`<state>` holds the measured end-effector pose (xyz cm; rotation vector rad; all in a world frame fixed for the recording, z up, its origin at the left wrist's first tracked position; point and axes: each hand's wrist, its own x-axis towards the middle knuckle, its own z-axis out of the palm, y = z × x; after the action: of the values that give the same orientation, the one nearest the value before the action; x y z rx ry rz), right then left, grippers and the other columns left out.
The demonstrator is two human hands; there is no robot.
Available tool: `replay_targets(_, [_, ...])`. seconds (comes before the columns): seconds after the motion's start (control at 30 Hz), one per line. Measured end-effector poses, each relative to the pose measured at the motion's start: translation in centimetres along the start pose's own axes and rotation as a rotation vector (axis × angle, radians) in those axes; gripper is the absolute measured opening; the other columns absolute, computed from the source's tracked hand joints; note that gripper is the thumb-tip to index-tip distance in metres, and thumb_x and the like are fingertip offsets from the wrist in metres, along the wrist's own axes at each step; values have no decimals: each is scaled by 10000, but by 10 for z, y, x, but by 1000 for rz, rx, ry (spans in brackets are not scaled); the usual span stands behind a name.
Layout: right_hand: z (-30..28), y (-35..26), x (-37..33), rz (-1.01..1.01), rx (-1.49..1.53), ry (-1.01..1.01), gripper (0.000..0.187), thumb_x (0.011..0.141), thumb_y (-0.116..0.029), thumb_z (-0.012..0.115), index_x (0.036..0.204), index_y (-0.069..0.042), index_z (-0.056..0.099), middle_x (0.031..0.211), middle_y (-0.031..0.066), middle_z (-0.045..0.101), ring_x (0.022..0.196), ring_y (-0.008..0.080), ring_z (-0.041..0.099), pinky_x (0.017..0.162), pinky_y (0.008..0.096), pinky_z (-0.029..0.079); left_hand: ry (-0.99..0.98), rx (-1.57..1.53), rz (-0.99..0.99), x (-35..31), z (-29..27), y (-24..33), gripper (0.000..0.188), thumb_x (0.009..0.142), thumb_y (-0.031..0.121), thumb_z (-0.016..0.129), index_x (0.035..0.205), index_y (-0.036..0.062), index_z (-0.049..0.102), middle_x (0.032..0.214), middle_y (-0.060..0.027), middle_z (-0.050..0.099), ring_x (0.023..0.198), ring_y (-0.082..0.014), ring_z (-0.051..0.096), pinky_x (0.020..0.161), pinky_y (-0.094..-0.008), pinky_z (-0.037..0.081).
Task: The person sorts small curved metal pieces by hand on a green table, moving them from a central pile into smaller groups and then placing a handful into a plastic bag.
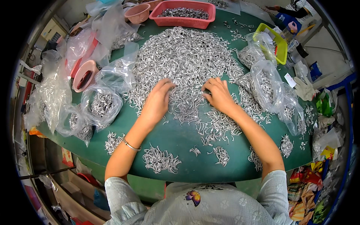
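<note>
Your left hand (159,99), your right hand (219,95) both at near part of curved silver pieces (183,56), heaped on green bench (202,170). Your fingers (210,85) bent; cannot tell whether they grasp any. Pink tray (182,23) of metal parts (183,14) beyond them.

Legible text: none; your grey shirt (225,212) bears dark, unreadable marks (211,186), and coloured packets (305,176) at your right show unreadable print.
</note>
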<state>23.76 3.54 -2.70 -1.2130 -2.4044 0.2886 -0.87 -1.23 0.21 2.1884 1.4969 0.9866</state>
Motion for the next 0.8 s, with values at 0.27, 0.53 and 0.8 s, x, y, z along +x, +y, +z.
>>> replay_targets(0.27, [10,-2,4,-72,-112,70,85,767,-99,698,829,-61,653,869,49,577,925,248,500,826,394,336,-352,-52,224,-19,30,27,280,809,57,657,1087,55,624,1143,-129,571,1088,-326,536,924,-417,429])
replay_targets(0.53, [-18,-10,-12,440,922,-33,113,940,-58,519,896,-14,613,840,43,635,761,163,605,644,282,449,-311,227,286,-39,23,22,258,771,122,707,1009,74,617,1164,-92,523,1084,-280,489,868,-398,385])
replay_targets(0.8, [-12,-41,-30,296,851,-174,181,926,-127,558,1052,-10,613,818,21,581,702,138,590,606,303,471,-204,328,195,-56,2,15,202,769,36,657,960,50,592,1130,-114,524,1052,-295,497,847,-392,390])
